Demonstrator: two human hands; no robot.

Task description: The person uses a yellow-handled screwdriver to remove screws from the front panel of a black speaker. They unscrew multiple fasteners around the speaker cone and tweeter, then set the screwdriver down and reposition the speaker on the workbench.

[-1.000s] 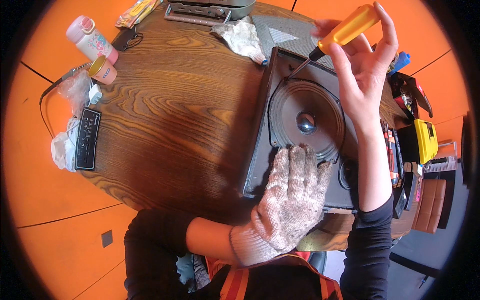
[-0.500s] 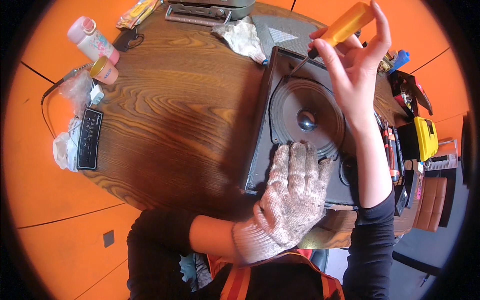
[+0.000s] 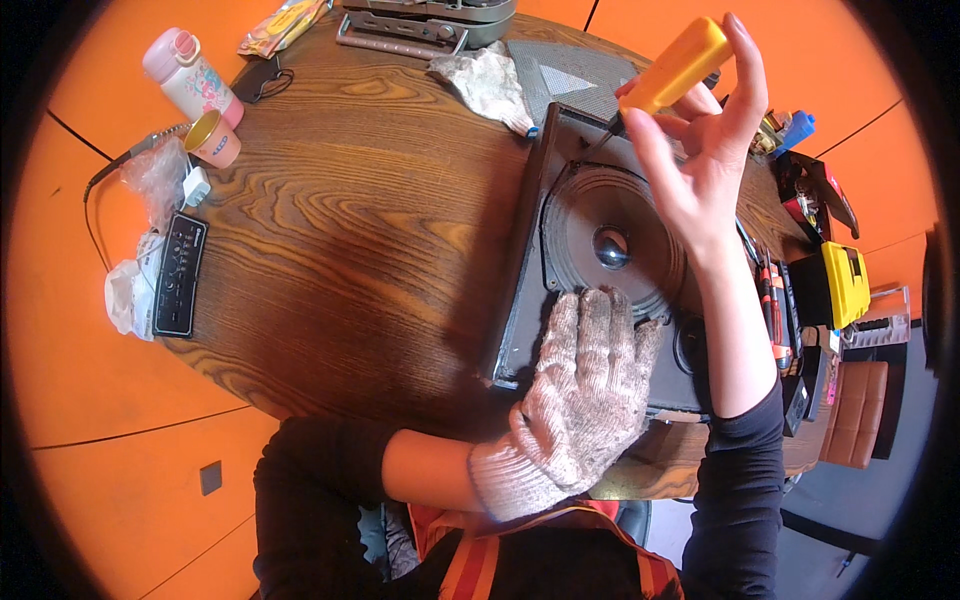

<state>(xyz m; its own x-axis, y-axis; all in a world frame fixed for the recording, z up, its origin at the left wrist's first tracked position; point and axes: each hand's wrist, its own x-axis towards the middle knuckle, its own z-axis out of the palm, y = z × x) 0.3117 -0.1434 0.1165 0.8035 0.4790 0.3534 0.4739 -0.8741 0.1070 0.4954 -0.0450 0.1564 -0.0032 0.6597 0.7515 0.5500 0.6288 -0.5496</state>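
A black speaker box [image 3: 530, 300] lies on its back on the wooden table, with a large round cone [image 3: 578, 222] and a shiny centre cap facing up. My left hand [image 3: 590, 385], in a dirty white knit glove, lies flat with stretched fingers on the near part of the box, its fingertips at the cone's rim. My bare right hand [image 3: 705, 165] grips a screwdriver [image 3: 680, 68] by its yellow handle. The screwdriver's dark shaft slants down to the far left corner of the cone's frame. A smaller round driver [image 3: 690, 343] shows partly beside my right forearm.
A second white glove [image 3: 485, 85] lies beyond the box, by a grey mesh panel [image 3: 570, 75]. At left stand a pink-and-white bottle [image 3: 195, 80], a paper cup [image 3: 213, 140] and a black control panel [image 3: 180, 275]. Red-handled tools [image 3: 777, 305] and a yellow case [image 3: 846, 285] are at right.
The screwdriver's handle and my right hand have shifted slightly left and down. My gloved left hand stays in place on the speaker. The whole view has shifted a little.
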